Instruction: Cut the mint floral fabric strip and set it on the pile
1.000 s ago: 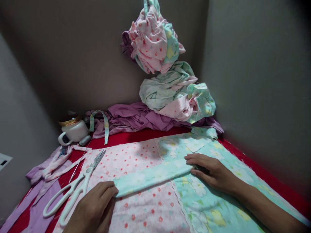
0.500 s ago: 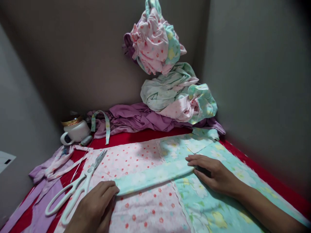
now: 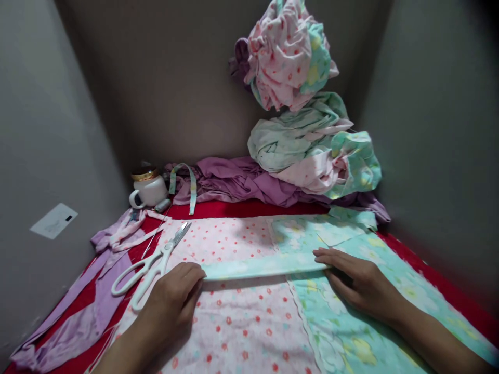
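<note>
A folded strip of mint floral fabric (image 3: 261, 267) stretches almost level between my two hands. Its left end is pinched in my left hand (image 3: 181, 291), its right end in my right hand (image 3: 353, 275). Beneath the strip lies a wide cloth, part pink with red dots (image 3: 245, 322) and part mint with white and yellow flowers (image 3: 351, 337), with a wavy seam between them. White-handled scissors (image 3: 156, 265) rest on the pink part's left edge, just beyond my left hand, blades slightly apart.
At the back left stands a white mug (image 3: 150, 191) with a gold-rimmed lid. Purple cloth (image 3: 237, 179) and bundled mint and pink fabric (image 3: 296, 140) are heaped at the back. A pink bundle (image 3: 280, 57) hangs above. Purple strips (image 3: 86, 317) lie left. Grey walls (image 3: 436, 130) enclose the table.
The view has shifted, so the scene sits further right. The strip, earlier slanting up to the right, is now nearly level and looks narrower. Both hands keep hold of its ends.
</note>
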